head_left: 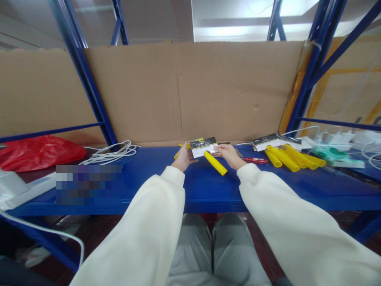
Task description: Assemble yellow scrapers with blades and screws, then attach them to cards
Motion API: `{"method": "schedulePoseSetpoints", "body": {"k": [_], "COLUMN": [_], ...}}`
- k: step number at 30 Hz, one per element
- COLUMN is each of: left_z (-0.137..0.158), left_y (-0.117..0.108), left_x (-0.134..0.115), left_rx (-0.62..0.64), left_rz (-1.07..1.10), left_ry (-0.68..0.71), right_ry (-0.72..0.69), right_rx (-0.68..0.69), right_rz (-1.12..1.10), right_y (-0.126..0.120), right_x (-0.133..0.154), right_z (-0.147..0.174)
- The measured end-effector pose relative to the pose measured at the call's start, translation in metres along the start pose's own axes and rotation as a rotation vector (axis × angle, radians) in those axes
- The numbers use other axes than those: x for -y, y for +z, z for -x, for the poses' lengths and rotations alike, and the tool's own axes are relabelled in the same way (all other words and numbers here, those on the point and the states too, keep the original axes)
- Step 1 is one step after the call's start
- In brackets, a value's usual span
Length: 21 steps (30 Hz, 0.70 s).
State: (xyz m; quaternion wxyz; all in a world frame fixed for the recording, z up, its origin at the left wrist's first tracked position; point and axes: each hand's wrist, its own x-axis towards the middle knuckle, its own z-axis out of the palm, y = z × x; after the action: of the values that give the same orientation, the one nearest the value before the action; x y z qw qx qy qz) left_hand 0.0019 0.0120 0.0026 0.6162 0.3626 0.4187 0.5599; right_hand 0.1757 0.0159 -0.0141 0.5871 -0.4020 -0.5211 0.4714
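A black-and-white printed card (204,147) is held up between my two hands above the blue table. My left hand (182,158) pinches the card's left edge. At its right edge my right hand (229,155) has its fingers closed on the card. A yellow tube-like handle (216,163) slants from the card's lower edge toward me; whether it is fixed to the card I cannot tell. Behind my left hand another yellow piece (176,155) shows in part. To the right of my right hand lies a red screwdriver-like tool (255,160).
Several yellow tube handles (287,159) lie at the right with black-and-white cards (272,141). Coiled white cable (117,153), a red bag (44,153) and a power strip (32,192) are at the left. Cardboard (208,91) stands behind the blue table (154,180).
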Motion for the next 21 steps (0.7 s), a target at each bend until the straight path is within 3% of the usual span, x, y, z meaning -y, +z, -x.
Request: {"method": "schedulePoseSetpoints", "body": {"k": [7, 15, 21], "left_z": [0.001, 0.0, -0.003], "left_y": [0.003, 0.002, 0.001], "left_x": [0.003, 0.006, 0.012], "left_rx": [-0.01, -0.106, -0.051], "left_rz": [-0.055, -0.026, -0.117], "left_ry": [-0.043, 0.092, 0.233], "right_ry": [0.029, 0.016, -0.006], "right_rx": [-0.02, 0.002, -0.006], "right_rz": [0.004, -0.017, 0.018], "right_y": [0.001, -0.002, -0.004], "right_x": [-0.001, -0.003, -0.006], "right_z": [-0.002, -0.004, -0.007]}}
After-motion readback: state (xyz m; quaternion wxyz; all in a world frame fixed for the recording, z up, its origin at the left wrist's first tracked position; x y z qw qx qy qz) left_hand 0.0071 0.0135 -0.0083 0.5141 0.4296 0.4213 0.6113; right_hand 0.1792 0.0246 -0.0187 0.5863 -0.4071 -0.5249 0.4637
